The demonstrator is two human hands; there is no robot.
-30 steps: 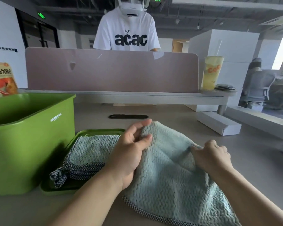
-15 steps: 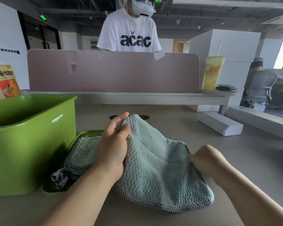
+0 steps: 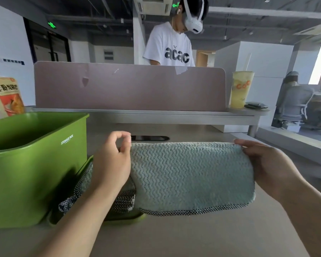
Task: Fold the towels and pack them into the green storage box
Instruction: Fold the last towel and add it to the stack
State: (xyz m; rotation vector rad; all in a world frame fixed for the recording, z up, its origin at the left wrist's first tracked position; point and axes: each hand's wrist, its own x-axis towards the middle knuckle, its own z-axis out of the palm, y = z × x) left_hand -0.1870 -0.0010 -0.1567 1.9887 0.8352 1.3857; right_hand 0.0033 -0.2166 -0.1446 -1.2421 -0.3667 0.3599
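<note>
Across the lower frame, desk; green box at left, top open. I hold the towel folded at center: left hand pinches its upper left corner, right hand fingers curl over the right edge. Lower left, second towel on lid.

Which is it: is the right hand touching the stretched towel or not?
Touching. The head view shows the right hand gripping the towel, fingers curled over its right edge.
</note>
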